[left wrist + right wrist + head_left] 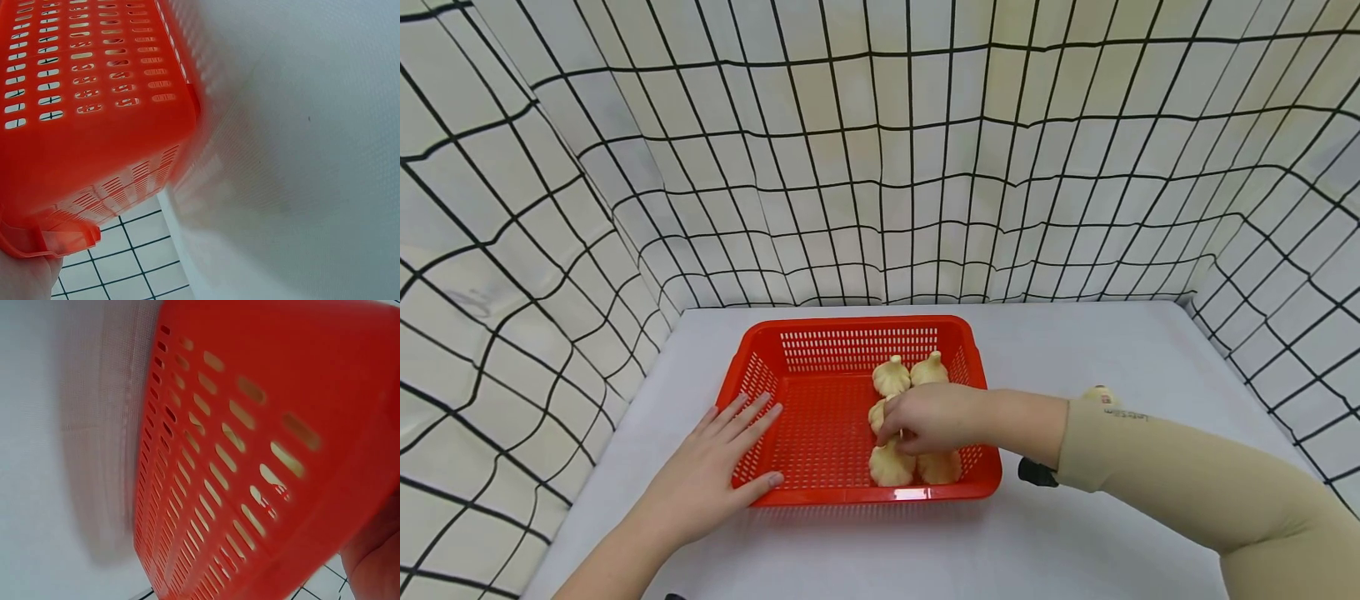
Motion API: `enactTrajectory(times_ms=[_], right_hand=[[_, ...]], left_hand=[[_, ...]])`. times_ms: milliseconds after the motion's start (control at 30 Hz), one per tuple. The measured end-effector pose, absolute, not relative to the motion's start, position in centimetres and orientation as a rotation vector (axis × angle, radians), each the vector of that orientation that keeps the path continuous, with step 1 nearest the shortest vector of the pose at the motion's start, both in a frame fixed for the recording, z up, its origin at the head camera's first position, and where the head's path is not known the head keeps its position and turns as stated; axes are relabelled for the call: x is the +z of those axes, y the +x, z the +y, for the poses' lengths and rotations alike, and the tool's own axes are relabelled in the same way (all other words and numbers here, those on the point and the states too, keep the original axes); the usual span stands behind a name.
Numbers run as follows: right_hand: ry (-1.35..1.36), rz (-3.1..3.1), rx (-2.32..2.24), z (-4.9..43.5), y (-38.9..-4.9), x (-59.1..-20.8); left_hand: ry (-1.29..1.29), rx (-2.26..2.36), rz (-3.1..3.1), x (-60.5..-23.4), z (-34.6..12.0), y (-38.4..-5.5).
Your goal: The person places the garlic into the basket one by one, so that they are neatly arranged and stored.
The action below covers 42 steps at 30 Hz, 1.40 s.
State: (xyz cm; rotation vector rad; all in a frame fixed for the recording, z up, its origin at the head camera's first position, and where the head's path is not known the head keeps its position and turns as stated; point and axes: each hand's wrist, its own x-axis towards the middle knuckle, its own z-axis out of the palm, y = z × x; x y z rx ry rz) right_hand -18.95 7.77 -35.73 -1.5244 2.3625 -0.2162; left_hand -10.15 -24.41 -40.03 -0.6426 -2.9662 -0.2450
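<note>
A red plastic basket [827, 497] with slotted walls stands on the white table. My left hand [718, 467] rests over its left rim, fingers straight and spread, thumb towards the front corner. Inside, on the right, sit several pale garlic bulbs, two of them at the back: one garlic bulb [891, 379] beside another garlic bulb [930, 370]. My right hand [936, 417] reaches over the right wall with curled fingers, pinching the top of a front garlic bulb [891, 468]. That hand partly covers the middle bulbs. Both wrist views mostly show the basket's outer wall [94, 150].
Black netting [880, 179] over white sheeting encloses the back and both sides of the table [1075, 342]. A small pale thing [1101, 393] shows behind the right sleeve. Under that forearm hangs a black wrist device [1037, 473].
</note>
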Motion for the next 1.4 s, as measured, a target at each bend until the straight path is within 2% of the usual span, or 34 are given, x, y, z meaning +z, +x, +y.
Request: enactTrajectory(times_ms=[767,1133,1400], right_hand=[[-1.342,2.384,-0.169,7.5,-19.0,-36.1],[-1.390,2.436,-0.284,8.7,-19.4,-35.8],[-1.307,2.511,-0.381,10.4,-20.0,-35.5]], left_hand=[[-0.641,-0.262,-2.957,-40.0,-24.4,-10.1],[-0.648,-0.257,-2.950,-40.0,-24.5,-10.1],[-0.648,-0.262,-2.949,-40.1,-24.4,-10.1]])
